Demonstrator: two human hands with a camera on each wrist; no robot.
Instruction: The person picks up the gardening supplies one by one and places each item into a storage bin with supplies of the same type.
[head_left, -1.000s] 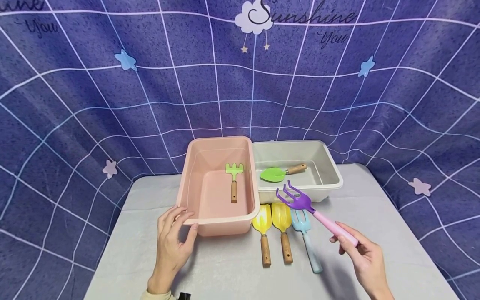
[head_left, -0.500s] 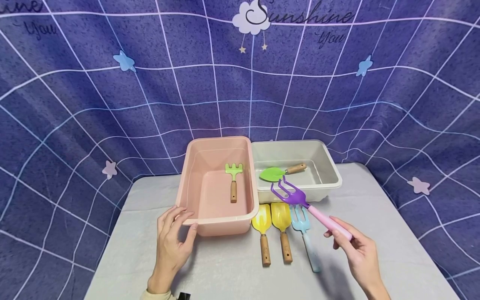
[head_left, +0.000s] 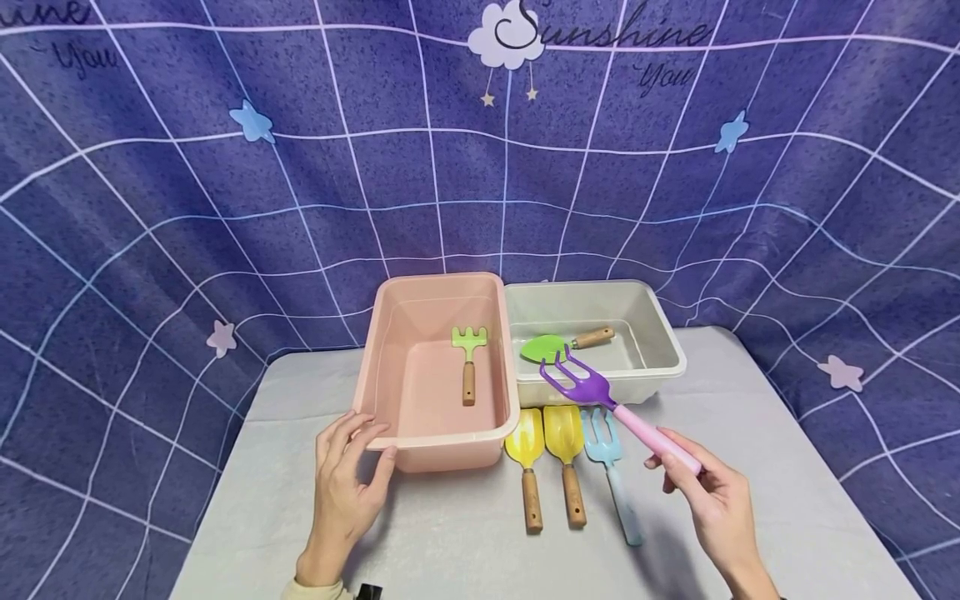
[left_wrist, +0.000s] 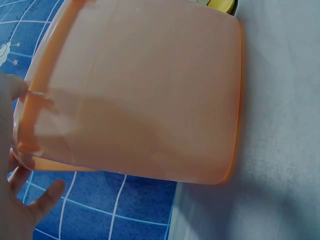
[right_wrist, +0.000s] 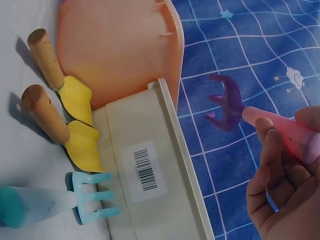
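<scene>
The right hand pinches the pink handle of a purple three-pronged fork, whose prongs hang over the front rim of the grey bin. In the right wrist view the fork points away from the hand. At the near left corner of the pink bin, the left hand grips the rim, thumb outside and fingers over the edge. A green rake lies in the pink bin, and a green trowel lies in the grey one.
Two yellow shovels with wooden handles and a light blue fork lie in front of the bins on the grey-covered table. A blue-purple gridded cloth stands behind and at both sides.
The right hand has moved slightly left with the purple fork, its prongs now over the grey bin's front rim and overlapping the green trowel in view. The left hand has stayed on the pink rim.
</scene>
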